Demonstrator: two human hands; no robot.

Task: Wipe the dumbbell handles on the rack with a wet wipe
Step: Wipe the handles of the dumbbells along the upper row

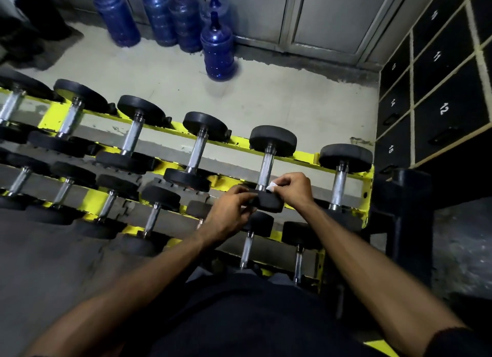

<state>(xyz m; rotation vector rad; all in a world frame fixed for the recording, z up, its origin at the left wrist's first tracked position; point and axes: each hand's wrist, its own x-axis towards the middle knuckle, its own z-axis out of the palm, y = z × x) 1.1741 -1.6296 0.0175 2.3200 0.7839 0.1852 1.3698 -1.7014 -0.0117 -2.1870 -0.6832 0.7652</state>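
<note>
Floor here is pale concrete [266, 96], scuffed and blotchy. A cluster of translucent blue plastic water jugs [217, 48] with ribbed sides stands against the grey panelled wall [327, 18]. Off to the right are matte black locker doors with white painted numbers [443, 101].

The main thing is the yellow painted steel rack [308, 157], chipped in spots and tiered, with rows of dumbbells lying across its rails. They've all got round black rubbery heads and shiny chrome handles, with smaller ones [246, 250] on the lower tier.

The one being worked on is the black-headed dumbbell with the knurled chrome handle [266, 167], second from the right end on the top tier. It sits in its slot with the far head up on the back rail. The left hand [226, 213] is on its near head, with the fingers curled over the left edge of that thick rubber disc. The right hand [296, 189] is pinching a small crumpled white wet wipe [270, 187] between thumb and fingertips. The wipe sits right at the bottom end of the handle where the chrome meets the near head, and only a little corner of it pokes out.

The last dumbbell on the right [339, 181] sits just beside it, with nobody touching it.
</note>
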